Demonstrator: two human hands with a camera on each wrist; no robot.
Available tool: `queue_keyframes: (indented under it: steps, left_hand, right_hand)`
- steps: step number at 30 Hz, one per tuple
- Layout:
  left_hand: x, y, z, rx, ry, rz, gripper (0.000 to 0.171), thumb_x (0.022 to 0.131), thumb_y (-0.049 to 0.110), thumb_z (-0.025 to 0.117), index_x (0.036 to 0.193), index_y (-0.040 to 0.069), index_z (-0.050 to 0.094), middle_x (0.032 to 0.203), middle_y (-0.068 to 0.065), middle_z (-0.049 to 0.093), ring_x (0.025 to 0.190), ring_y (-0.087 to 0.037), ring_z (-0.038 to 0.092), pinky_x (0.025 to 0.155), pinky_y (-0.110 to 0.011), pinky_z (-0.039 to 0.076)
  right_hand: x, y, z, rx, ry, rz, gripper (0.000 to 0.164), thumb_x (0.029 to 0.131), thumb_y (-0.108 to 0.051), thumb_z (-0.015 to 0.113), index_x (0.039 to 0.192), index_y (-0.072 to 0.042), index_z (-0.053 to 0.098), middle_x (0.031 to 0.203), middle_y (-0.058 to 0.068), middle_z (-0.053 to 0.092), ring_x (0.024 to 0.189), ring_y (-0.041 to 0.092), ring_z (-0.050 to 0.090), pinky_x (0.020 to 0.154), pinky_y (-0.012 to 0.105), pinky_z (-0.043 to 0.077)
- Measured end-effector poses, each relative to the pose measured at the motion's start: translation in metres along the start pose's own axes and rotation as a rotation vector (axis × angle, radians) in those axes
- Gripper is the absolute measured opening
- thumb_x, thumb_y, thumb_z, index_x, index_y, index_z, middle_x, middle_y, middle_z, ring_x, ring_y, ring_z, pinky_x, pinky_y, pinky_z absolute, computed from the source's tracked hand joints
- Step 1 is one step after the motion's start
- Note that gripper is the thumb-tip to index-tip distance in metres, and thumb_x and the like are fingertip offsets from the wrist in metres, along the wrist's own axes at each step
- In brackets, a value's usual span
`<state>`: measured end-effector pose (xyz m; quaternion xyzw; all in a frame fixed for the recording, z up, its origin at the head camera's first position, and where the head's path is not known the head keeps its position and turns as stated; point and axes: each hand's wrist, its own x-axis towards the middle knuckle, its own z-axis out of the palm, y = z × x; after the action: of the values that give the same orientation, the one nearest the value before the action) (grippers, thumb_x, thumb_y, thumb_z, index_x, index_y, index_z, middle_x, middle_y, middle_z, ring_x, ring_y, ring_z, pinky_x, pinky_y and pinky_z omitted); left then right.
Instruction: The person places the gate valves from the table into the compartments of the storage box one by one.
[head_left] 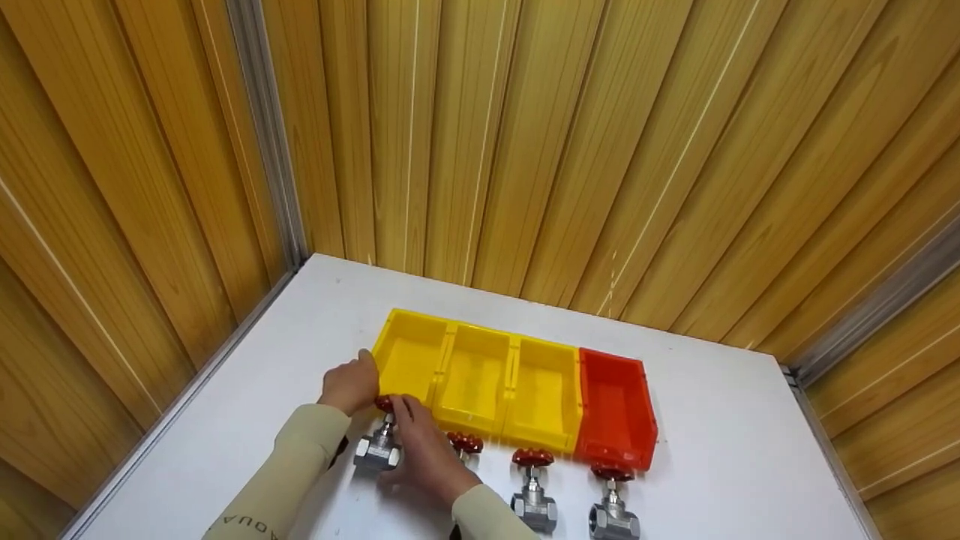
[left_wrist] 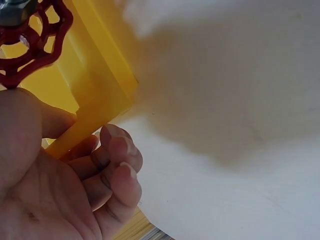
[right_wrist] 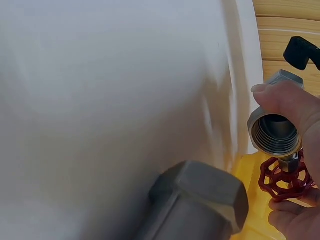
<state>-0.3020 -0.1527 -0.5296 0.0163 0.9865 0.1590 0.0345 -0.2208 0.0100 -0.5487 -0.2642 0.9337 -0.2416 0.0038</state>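
Note:
My left hand [head_left: 351,384] grips the near left side of the leftmost yellow bin [head_left: 412,356]. In the left wrist view, its thumb lies inside the yellow wall [left_wrist: 102,107] and the other fingers curl outside. A steel valve [head_left: 377,452] with a red handwheel [right_wrist: 282,185] is in my right hand [head_left: 431,454], just in front of that bin. The right wrist view has the thumb across the threaded steel body [right_wrist: 255,125] and fingers at the handwheel. Behind the right hand, a second valve's red handwheel [head_left: 466,442] shows, its body mostly hidden.
Two more valves, one in the middle [head_left: 534,504] and one at right [head_left: 613,517], stand before the bins. Two yellow bins [head_left: 474,367] and a red bin [head_left: 615,397] continue the row on the white tabletop [head_left: 720,450]. Wood-patterned walls [head_left: 525,150] enclose the table.

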Motion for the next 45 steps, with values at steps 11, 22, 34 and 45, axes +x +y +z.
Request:
queue_keyframes:
  steps: [11, 22, 34, 45]
  left_hand:
    - [0.002, -0.001, 0.002, 0.017, -0.009, -0.013, 0.029, 0.090, 0.011, 0.060, 0.109, -0.006, 0.046, 0.073, -0.015, 0.059, 0.060, -0.026, 0.056, 0.059, -0.041, 0.051]
    - [0.004, 0.000, 0.002, 0.014, -0.026, -0.013, 0.032, 0.092, 0.012, 0.057, 0.114, -0.007, 0.046, 0.076, -0.017, 0.061, 0.063, -0.028, 0.057, 0.066, -0.045, 0.054]
    - [0.005, 0.000, 0.002, 0.024, -0.048, -0.039, 0.030, 0.092, 0.013, 0.059, 0.112, -0.006, 0.046, 0.076, -0.016, 0.060, 0.063, -0.028, 0.058, 0.069, -0.045, 0.054]
    - [0.003, 0.001, 0.002, 0.023, -0.032, -0.030, 0.036, 0.094, 0.012, 0.055, 0.121, -0.010, 0.045, 0.083, -0.021, 0.065, 0.069, -0.031, 0.062, 0.071, -0.049, 0.054]
  right_hand:
    - [0.003, 0.004, -0.008, 0.026, -0.035, 0.049, 0.115, 0.064, -0.034, 0.090, 0.154, -0.018, 0.019, 0.155, 0.011, 0.028, 0.139, 0.024, 0.037, 0.110, 0.036, 0.038]
    - [0.009, 0.008, -0.016, 0.039, -0.040, 0.070, 0.116, 0.063, -0.029, 0.091, 0.154, -0.023, 0.019, 0.156, 0.006, 0.028, 0.138, 0.020, 0.038, 0.110, 0.034, 0.038]
    - [0.016, 0.013, -0.023, 0.030, -0.017, 0.039, 0.112, 0.064, -0.030, 0.090, 0.153, -0.020, 0.022, 0.152, 0.003, 0.031, 0.135, 0.018, 0.042, 0.110, 0.034, 0.039]
    - [0.022, 0.015, -0.027, 0.008, -0.015, 0.021, 0.109, 0.067, -0.028, 0.088, 0.153, -0.019, 0.022, 0.155, 0.005, 0.029, 0.137, 0.019, 0.040, 0.111, 0.036, 0.037]
